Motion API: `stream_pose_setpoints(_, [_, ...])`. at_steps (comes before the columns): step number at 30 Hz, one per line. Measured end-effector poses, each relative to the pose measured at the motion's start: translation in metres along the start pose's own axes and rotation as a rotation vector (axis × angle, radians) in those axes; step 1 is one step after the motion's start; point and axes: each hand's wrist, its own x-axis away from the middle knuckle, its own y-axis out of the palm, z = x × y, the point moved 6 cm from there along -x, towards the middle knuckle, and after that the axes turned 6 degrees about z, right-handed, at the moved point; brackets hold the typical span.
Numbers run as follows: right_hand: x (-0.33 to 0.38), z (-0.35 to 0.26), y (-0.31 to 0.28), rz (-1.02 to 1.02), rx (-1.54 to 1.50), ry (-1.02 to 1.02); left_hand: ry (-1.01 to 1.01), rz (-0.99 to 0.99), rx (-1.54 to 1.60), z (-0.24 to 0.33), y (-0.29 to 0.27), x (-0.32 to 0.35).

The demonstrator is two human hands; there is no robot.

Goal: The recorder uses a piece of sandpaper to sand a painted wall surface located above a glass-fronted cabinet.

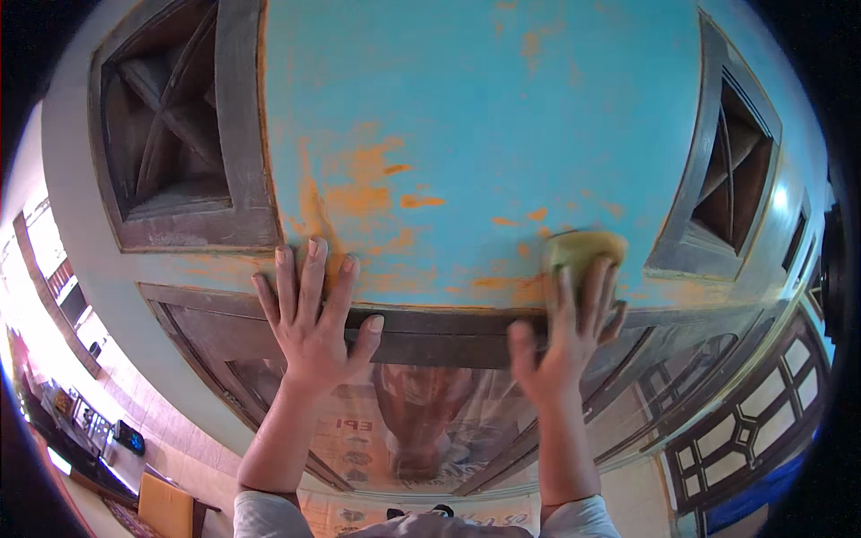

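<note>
A turquoise wall (448,108) with rubbed-looking orange patches fills the middle of the view. My left hand (309,314) is spread flat, its fingertips on the lower wall and its palm by the dark wooden frame. Under the fingers of my right hand (565,332) is a yellowish pad (587,247), pressed to the wall near its lower edge. Motion blurs the pad and that hand, so whether it is a sponge or folded sandpaper I cannot tell. Just below both hands runs the dark wooden frame (430,341), with reflective glass (350,439) beneath it.
Dark recessed wooden vents with crossed slats flank the work area, one at the left (161,117) and one at the right (731,170). A patterned wooden window or door (744,430) stands at lower right. An orange-tan chair (166,507) is on the tiled floor (170,412) at lower left.
</note>
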Motion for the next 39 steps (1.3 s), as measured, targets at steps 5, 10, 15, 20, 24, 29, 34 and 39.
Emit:
stream_pose_setpoints(5, [0.027, -0.004, 0.018, -0.119, 0.096, -0.212, -0.031, 0.043, 0.019, -0.024, -0.001, 0.028])
stream_pose_setpoints(10, [-0.017, 0.010, -0.004, 0.177, -0.002, 0.087, -0.027, 0.055, 0.050, -0.033, -0.006, 0.029])
stream_pose_setpoints(15, [0.028, -0.055, 0.028, -0.109, 0.104, -0.263, -0.060, 0.063, 0.072, -0.049, -0.008, 0.033])
stream_pose_setpoints(20, [-0.019, -0.028, 0.014, 0.066, 0.059, -0.009, 0.001, 0.085, 0.026, -0.066, -0.014, 0.035])
stream_pose_setpoints(24, [0.012, -0.098, 0.030, -0.034, 0.068, -0.183, -0.091, 0.109, 0.070, -0.071, -0.013, 0.041])
stream_pose_setpoints(29, [0.020, -0.087, 0.044, -0.160, 0.151, -0.403, -0.089, 0.100, 0.099, -0.075, -0.014, 0.046])
stream_pose_setpoints(34, [0.021, -0.120, 0.042, -0.068, -0.036, -0.217, -0.092, 0.124, 0.098, -0.081, -0.014, 0.053])
stream_pose_setpoints(39, [0.030, -0.087, 0.052, -0.168, 0.090, -0.296, -0.110, 0.110, 0.105, -0.083, -0.013, 0.057])
